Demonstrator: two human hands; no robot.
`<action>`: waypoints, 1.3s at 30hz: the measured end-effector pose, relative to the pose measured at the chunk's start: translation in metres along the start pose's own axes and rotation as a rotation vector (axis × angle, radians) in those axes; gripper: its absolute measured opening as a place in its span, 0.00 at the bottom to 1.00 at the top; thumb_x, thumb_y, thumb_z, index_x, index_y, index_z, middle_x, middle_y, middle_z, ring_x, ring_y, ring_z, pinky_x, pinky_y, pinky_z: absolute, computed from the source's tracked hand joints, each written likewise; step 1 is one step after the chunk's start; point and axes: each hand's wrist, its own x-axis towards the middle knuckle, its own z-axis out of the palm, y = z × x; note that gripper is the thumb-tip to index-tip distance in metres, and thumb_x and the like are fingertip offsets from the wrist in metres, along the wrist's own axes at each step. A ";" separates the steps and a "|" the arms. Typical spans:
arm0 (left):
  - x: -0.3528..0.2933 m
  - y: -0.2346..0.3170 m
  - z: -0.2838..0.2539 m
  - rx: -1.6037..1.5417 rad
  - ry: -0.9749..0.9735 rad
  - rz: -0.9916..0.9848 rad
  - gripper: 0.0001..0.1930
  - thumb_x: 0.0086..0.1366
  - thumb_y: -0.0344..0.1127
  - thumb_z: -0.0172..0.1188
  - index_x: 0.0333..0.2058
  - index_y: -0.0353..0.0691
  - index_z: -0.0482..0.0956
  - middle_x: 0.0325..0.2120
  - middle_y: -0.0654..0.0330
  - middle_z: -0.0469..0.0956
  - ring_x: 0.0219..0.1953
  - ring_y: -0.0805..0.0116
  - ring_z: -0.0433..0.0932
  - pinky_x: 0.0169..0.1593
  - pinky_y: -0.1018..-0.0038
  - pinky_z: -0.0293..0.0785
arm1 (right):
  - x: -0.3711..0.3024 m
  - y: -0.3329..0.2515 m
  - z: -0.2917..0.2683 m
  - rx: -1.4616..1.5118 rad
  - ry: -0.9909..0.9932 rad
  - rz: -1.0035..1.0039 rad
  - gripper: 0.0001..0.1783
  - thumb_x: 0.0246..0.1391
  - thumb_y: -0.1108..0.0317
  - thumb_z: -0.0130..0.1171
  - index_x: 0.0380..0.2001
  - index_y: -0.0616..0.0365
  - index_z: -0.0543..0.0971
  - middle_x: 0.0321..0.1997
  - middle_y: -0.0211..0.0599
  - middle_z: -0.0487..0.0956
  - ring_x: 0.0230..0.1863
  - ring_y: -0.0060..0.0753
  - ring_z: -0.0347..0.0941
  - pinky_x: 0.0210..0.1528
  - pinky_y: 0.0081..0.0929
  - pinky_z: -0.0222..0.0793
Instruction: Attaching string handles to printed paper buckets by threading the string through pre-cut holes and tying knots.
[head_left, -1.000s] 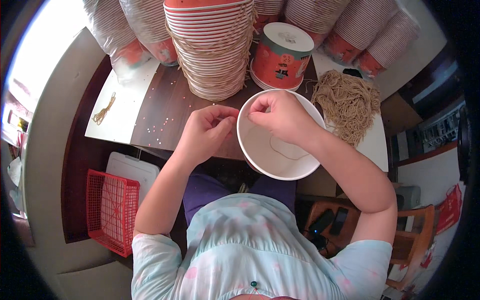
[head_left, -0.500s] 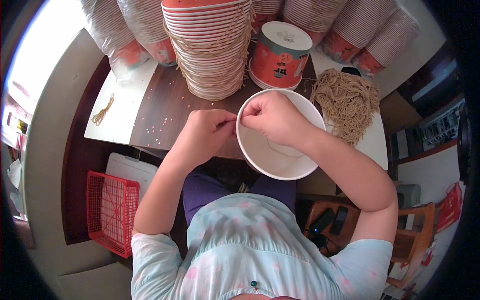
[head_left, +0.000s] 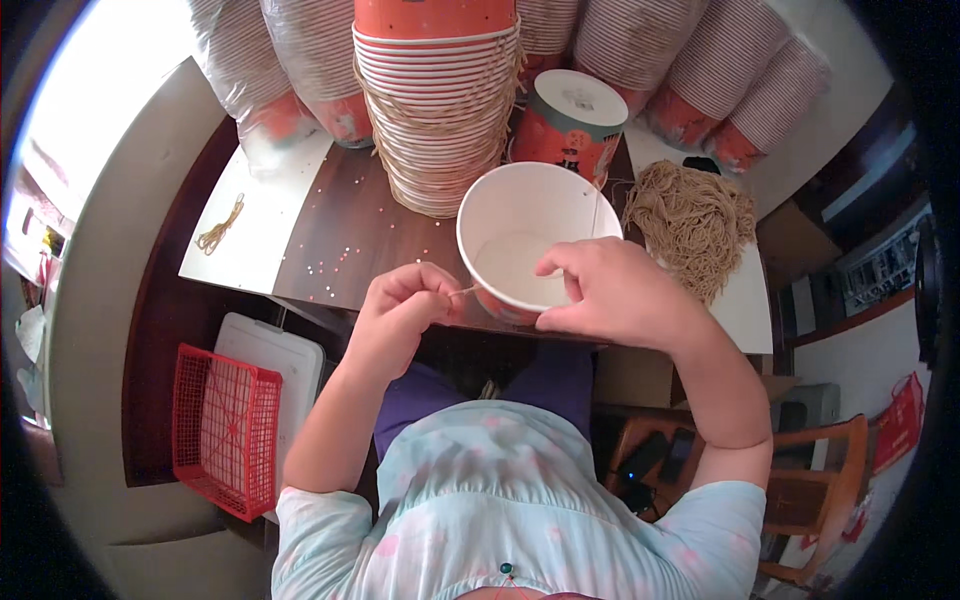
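Paper bucket (head_left: 520, 215) is at the near edge of the table (head_left: 400, 240), mouth up; the left hand (head_left: 402, 312) pinches a thin cord (head_left: 467, 291) just beside the bucket's left side; the right hand (head_left: 622, 292) has thumb and fingers spread apart at the near right rim, and I cannot tell if it touches; this bucket looks partly done, though any knots are too small to see; the tall stack (head_left: 440, 125) behind has cords hanging along its rims, so those look done; the cord heap (head_left: 690, 220) and wrapped stacks (head_left: 715, 60) look left to use; the tabletop is brown with white sides; a red basket (head_left: 228, 430) is low on the left, a wooden chair (head_left: 850, 480) on the right.
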 end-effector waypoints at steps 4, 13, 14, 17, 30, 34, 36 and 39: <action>-0.010 0.005 0.006 0.053 -0.029 0.244 0.04 0.56 0.22 0.51 0.26 0.34 0.75 0.39 0.56 0.75 0.34 0.76 0.72 0.39 0.80 0.71 | 0.005 0.011 -0.006 -0.066 0.116 -0.168 0.17 0.38 0.63 0.67 0.32 0.61 0.78 0.25 0.37 0.75 0.27 0.35 0.72 0.32 0.30 0.68; 0.001 0.007 0.018 -0.069 -0.067 0.077 0.09 0.65 0.31 0.55 0.42 0.34 0.76 0.31 0.65 0.78 0.34 0.80 0.76 0.40 0.83 0.73 | 0.033 -0.019 -0.025 0.207 0.010 -0.607 0.06 0.43 0.70 0.62 0.26 0.61 0.79 0.24 0.37 0.74 0.30 0.33 0.72 0.33 0.28 0.67; -0.001 0.006 0.018 -0.064 -0.068 0.079 0.09 0.65 0.31 0.55 0.42 0.34 0.76 0.31 0.65 0.78 0.34 0.80 0.76 0.40 0.83 0.73 | 0.042 -0.022 -0.023 0.161 0.022 -0.685 0.06 0.44 0.70 0.62 0.25 0.61 0.79 0.23 0.36 0.74 0.29 0.33 0.72 0.33 0.28 0.67; -0.007 0.003 0.024 -0.017 -0.128 0.162 0.09 0.64 0.28 0.56 0.42 0.32 0.76 0.31 0.63 0.78 0.34 0.78 0.76 0.39 0.82 0.73 | 0.059 -0.028 -0.009 0.255 0.027 -0.688 0.07 0.43 0.69 0.62 0.24 0.62 0.79 0.25 0.37 0.74 0.30 0.34 0.72 0.33 0.28 0.67; -0.010 0.009 0.006 0.129 -0.130 0.142 0.05 0.66 0.29 0.47 0.35 0.35 0.71 0.26 0.63 0.76 0.28 0.79 0.72 0.32 0.83 0.68 | 0.012 -0.015 0.022 0.319 0.135 -0.348 0.11 0.47 0.72 0.57 0.36 0.61 0.80 0.34 0.37 0.76 0.38 0.33 0.74 0.38 0.26 0.70; -0.008 0.015 0.011 0.183 -0.142 0.160 0.05 0.67 0.31 0.44 0.35 0.37 0.68 0.26 0.63 0.75 0.28 0.79 0.71 0.32 0.83 0.67 | 0.026 -0.010 0.026 0.360 0.094 -0.376 0.19 0.48 0.70 0.58 0.45 0.59 0.77 0.42 0.38 0.75 0.40 0.32 0.72 0.38 0.26 0.70; -0.008 0.019 0.015 0.200 -0.127 0.138 0.05 0.67 0.31 0.42 0.37 0.38 0.66 0.25 0.63 0.75 0.26 0.79 0.70 0.32 0.83 0.67 | 0.027 -0.010 0.026 0.377 0.098 -0.404 0.21 0.48 0.69 0.59 0.48 0.58 0.76 0.43 0.38 0.74 0.41 0.31 0.72 0.38 0.26 0.70; -0.006 0.022 0.014 0.164 -0.109 0.088 0.06 0.67 0.31 0.42 0.40 0.38 0.66 0.26 0.63 0.74 0.27 0.79 0.69 0.33 0.83 0.67 | 0.027 -0.015 0.023 0.417 0.096 -0.387 0.22 0.48 0.67 0.60 0.48 0.60 0.75 0.43 0.38 0.74 0.36 0.28 0.71 0.38 0.25 0.70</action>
